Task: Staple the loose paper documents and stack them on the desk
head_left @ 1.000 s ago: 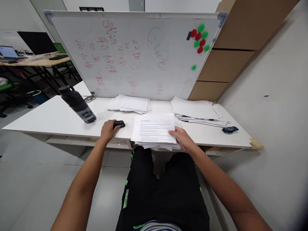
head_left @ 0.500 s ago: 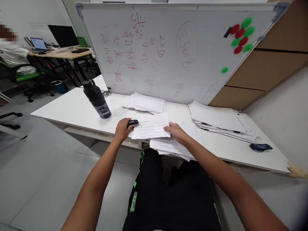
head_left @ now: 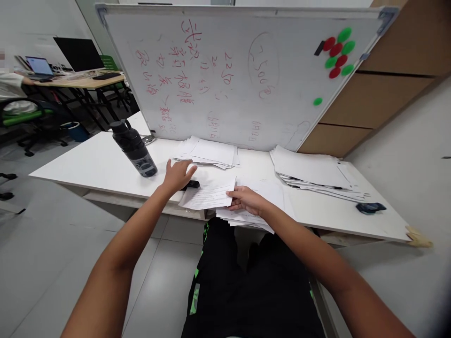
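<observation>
My right hand (head_left: 245, 199) pinches printed sheets of paper (head_left: 207, 195) by their right edge, thumb on top. The sheets slant down over the desk's front edge. At their upper left corner lies a small black stapler (head_left: 192, 184), partly hidden. My left hand (head_left: 179, 176) hovers just above and left of it with fingers spread, holding nothing. Beneath my right hand is a stack of printed papers (head_left: 250, 217) that sticks out past the desk edge. Farther back, a pile of white papers (head_left: 213, 152) lies near the whiteboard.
A dark water bottle (head_left: 136, 150) stands on the white desk (head_left: 81, 157), left of my hands. A larger paper pile (head_left: 310, 169) and a dark small object (head_left: 370, 207) lie to the right. The whiteboard (head_left: 232, 117) rises behind. A person's sleeve (head_left: 12, 87) shows far left.
My left hand has let go of the stapler, opened and lifted away from it. The sheets in my right hand have moved slightly left and tilted downward. The view has turned a little right.
</observation>
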The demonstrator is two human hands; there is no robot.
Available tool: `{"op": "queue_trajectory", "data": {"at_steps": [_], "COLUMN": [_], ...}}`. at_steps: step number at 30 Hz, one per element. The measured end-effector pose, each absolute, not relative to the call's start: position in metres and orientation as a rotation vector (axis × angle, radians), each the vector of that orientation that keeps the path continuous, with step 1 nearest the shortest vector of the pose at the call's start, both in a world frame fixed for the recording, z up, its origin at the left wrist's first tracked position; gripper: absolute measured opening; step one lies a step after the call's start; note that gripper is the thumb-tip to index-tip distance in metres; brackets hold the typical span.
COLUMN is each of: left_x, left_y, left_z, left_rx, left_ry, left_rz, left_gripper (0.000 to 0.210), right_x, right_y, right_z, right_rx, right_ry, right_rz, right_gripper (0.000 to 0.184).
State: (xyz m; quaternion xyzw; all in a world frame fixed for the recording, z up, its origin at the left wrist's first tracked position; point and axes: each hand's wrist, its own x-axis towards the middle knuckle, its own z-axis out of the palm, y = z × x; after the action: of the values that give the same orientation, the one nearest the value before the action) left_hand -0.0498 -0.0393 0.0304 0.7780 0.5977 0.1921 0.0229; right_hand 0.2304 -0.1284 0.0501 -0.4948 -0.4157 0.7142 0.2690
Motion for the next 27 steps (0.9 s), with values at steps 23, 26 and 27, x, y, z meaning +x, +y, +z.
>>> {"op": "queue_trajectory", "data": {"at_steps": [23, 26, 27], "left_x": [-0.006, -0.006, -0.006], "left_y": [-0.007, -0.008, -0.008], "left_z": [-0.009, -0.009, -0.01], "left_rx": [2.462, 2.455, 2.454], "left_ry": [1.905, 1.906, 1.907], "left_rz": [0.262, 0.264, 0.276], "left_gripper": [0.06, 0.058, 0.058], "right_x": [0.238, 0.237, 0.237], "right_y": [-0.127, -0.128, -0.128], "right_z": [0.043, 0.044, 0.044], "right_rx": [-1.386, -1.373, -1.367], "right_ry": [-1.364, -1.366, -1.366], "right_rz": [1.861, 1.868, 1.869], "right_gripper": [0.021, 0.021, 0.021]}}
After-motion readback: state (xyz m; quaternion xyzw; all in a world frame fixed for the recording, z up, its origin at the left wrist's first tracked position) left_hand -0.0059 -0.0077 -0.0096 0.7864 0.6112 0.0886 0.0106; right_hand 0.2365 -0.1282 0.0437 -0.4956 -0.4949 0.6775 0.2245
